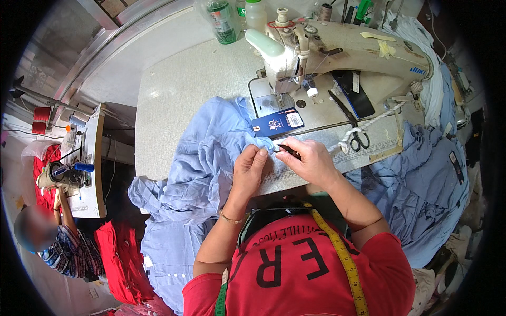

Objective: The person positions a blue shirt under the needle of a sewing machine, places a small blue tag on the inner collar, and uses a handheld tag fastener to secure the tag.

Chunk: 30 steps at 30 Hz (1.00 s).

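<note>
A light blue garment lies bunched over the left part of the sewing table. My left hand is closed on its edge, thumb and fingers pinching the cloth. Close beside it, my right hand grips a small black pointed tool; its exact kind is partly hidden by my fingers. The tool's tip meets the pinched cloth. Just beyond my hands, a dark blue hang tag rests by the sewing machine's needle plate.
The sewing machine spans the back right. Black scissors, a phone and a white cord lie right of my hands. More blue garments hang at right. Bottles stand behind. Another person works at left.
</note>
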Available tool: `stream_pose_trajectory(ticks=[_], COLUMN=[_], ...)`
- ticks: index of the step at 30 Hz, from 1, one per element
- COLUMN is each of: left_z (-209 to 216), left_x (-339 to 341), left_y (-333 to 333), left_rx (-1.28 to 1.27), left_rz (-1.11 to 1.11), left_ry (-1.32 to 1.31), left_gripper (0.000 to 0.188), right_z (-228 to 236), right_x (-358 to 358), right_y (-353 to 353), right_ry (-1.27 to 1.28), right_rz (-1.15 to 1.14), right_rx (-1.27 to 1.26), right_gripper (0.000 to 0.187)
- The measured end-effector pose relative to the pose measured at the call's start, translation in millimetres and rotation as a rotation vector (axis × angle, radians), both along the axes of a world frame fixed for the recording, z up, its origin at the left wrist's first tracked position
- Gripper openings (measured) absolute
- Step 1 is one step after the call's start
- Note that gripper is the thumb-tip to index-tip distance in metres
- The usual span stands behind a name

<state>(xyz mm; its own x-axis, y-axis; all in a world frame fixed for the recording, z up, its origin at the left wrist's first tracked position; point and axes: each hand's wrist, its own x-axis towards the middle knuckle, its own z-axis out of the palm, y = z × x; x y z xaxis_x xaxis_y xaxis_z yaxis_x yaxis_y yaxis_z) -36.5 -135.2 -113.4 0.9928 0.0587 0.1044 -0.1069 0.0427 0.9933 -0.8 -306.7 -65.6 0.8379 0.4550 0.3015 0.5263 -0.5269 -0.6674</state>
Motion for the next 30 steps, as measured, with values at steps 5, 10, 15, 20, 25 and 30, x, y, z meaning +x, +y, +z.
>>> stream_pose_trajectory(ticks=[5, 10, 15, 20, 25, 30], left_z=[-3, 1, 6, 3, 3, 11], left_x=[0, 2, 1, 2, 2, -1], left_y=[1, -3, -3, -2, -3, -6], left_rx=[0.04, 0.119, 0.088, 0.089, 0.062, -0.028], left_rz=[0.01, 0.059, 0.043, 0.036, 0.025, 0.009], left_ry=[-0.008, -0.058, -0.026, -0.023, -0.033, -0.005], left_gripper=[0.015, 0.025, 0.025, 0.025, 0.023, 0.017], right_z=[3, 8, 5, -2, 3, 2], right_x=[-1, -5, -6, -5, -6, -7], right_y=[0, 2, 3, 3, 3, 5], right_ry=[0.019, -0.05, -0.139, -0.163, 0.232, -0.009], right_rz=[-0.005, -0.036, -0.046, -0.031, -0.041, -0.047], right_rx=[-0.03, -0.081, -0.088, -0.047, 0.072, -0.034], right_gripper=[0.022, 0.02, 0.019, 0.019, 0.02, 0.018])
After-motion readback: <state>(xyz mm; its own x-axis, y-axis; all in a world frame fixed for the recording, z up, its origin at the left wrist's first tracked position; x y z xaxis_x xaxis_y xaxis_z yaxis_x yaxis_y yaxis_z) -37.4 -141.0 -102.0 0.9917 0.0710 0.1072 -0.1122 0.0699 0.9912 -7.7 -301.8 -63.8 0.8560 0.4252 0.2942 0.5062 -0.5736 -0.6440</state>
